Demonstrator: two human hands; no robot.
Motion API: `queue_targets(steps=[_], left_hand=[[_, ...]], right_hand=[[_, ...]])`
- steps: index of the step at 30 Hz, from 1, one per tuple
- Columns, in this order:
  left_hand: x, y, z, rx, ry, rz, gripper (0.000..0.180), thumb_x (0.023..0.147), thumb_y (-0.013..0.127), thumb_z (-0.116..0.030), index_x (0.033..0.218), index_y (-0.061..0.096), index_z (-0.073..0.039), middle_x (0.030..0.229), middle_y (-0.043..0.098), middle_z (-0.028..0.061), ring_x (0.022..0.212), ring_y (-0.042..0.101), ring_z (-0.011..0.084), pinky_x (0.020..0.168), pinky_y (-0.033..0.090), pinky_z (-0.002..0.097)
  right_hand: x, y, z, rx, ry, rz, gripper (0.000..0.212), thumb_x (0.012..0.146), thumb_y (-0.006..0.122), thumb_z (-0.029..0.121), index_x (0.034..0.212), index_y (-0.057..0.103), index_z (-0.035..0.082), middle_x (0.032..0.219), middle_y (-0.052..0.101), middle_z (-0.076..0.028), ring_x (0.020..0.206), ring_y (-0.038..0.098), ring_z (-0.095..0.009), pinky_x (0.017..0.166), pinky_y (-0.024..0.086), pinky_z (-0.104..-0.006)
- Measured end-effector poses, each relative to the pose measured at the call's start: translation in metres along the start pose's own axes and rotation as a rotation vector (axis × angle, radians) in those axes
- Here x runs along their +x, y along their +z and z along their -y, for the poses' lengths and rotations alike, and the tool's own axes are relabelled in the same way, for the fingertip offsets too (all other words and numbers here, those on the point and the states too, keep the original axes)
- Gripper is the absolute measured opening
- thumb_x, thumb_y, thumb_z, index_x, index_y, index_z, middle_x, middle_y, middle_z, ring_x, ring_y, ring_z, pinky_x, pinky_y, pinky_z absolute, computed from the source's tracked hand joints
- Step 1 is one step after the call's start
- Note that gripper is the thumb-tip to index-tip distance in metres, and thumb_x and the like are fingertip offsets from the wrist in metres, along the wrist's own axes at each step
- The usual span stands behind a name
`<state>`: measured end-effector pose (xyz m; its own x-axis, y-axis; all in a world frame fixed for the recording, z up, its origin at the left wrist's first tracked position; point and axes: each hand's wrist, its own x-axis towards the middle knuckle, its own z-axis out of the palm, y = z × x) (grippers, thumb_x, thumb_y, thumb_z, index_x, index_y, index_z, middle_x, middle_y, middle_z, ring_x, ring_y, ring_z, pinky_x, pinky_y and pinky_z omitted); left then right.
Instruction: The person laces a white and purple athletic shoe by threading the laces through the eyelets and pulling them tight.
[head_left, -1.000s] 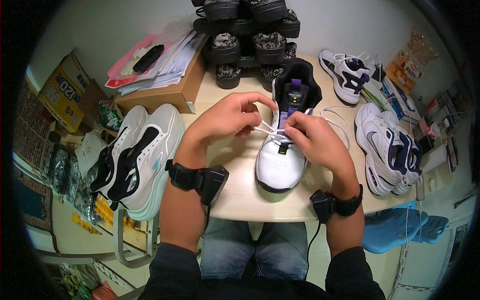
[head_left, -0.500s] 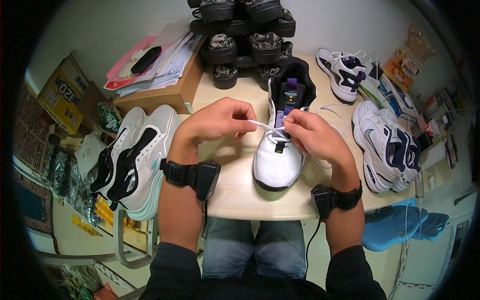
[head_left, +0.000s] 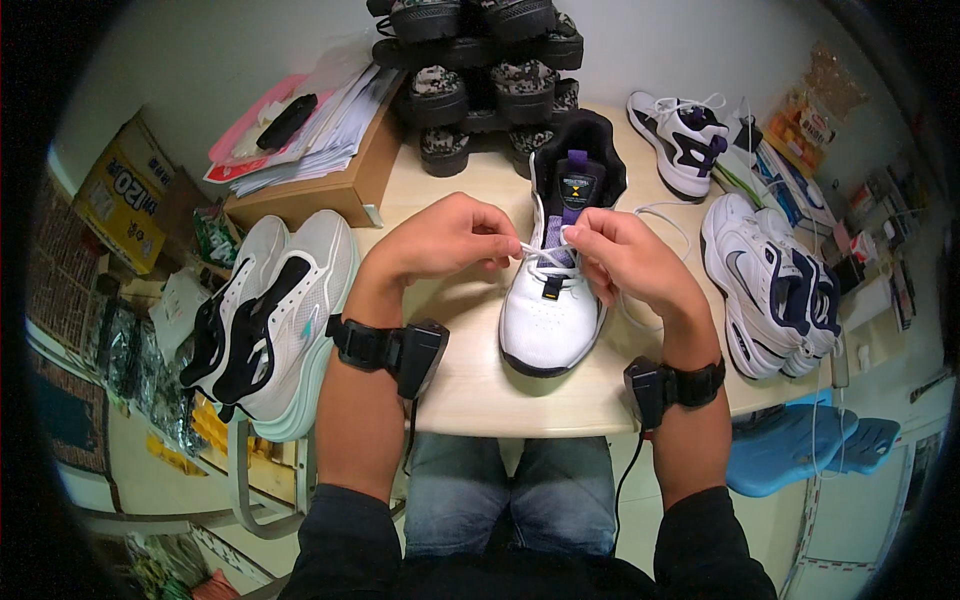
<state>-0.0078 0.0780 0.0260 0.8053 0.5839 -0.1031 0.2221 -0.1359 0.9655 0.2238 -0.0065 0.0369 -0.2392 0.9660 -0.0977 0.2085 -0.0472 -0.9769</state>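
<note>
A white sneaker (head_left: pixel 550 325) with a black collar and purple tongue stands on the table, toe toward me. White shoelace (head_left: pixel 553 268) crosses its lower eyelets, and a long free length trails over the table to the right. At the shoe's left side, my left hand (head_left: pixel 455 240) pinches a piece of the lace between thumb and index finger. My right hand (head_left: pixel 630 255) is closed on lace at the right eyelet edge, fingertips close to the tongue. Part of the lace is hidden behind the right fingers.
A similar laced sneaker (head_left: pixel 680 145) lies at the back right. White-and-navy sneakers (head_left: pixel 750 285) stand at the right, white mesh shoes (head_left: pixel 290 330) at the left. Camouflage shoes (head_left: pixel 440 95) fill a rack behind. Papers lie on a cardboard box (head_left: pixel 370 170). Black wrist straps (head_left: pixel 390 350) trail cables.
Both hands have drawn slightly closer to the shoe's eyelets, the left moving right along the lace. The stretch of lace showing between the hands is shorter. The whole view has shifted a little.
</note>
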Motion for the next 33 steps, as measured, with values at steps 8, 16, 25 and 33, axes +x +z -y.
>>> queue_targets(steps=[8,16,25,33], left_hand=[[-0.001,0.003,-0.009,0.194,0.181,-0.179,0.007,0.083,0.069,-0.002,0.086,0.069,0.004,0.089,0.065,0.0061,0.078,0.06,0.0117,0.073,0.049,0.0249],[0.0,0.003,-0.006,0.107,0.084,-0.165,0.006,0.083,0.069,-0.002,0.086,0.065,0.002,0.079,0.066,0.0039,0.07,0.059,0.009,0.065,0.048,0.0229],[0.008,0.016,-0.006,0.187,0.124,-0.185,0.005,0.085,0.066,-0.001,0.087,0.061,-0.001,0.074,0.061,-0.0005,0.066,0.055,0.0065,0.059,0.045,0.0213],[0.005,0.015,-0.002,0.142,0.226,-0.078,0.012,0.082,0.068,-0.002,0.092,0.06,-0.002,0.082,0.06,-0.0009,0.069,0.054,0.0077,0.065,0.046,0.0243]], right_hand=[[0.001,0.001,-0.001,0.016,0.003,-0.006,0.028,0.097,0.055,0.024,0.077,0.051,0.005,0.055,0.048,0.001,0.042,0.045,-0.009,0.039,0.035,-0.0249],[0.001,0.001,-0.002,0.036,0.024,-0.033,0.029,0.096,0.055,0.025,0.075,0.05,0.005,0.056,0.048,0.001,0.042,0.045,-0.009,0.039,0.035,-0.0252],[-0.006,0.004,0.007,-0.116,-0.037,-0.129,0.027,0.09,0.062,0.02,0.072,0.052,0.003,0.057,0.051,-0.001,0.047,0.048,-0.009,0.043,0.037,-0.0265],[-0.01,0.004,0.005,-0.485,-0.246,-0.283,0.022,0.08,0.07,0.02,0.094,0.07,0.003,0.065,0.062,-0.012,0.057,0.057,-0.017,0.056,0.045,-0.0316]])
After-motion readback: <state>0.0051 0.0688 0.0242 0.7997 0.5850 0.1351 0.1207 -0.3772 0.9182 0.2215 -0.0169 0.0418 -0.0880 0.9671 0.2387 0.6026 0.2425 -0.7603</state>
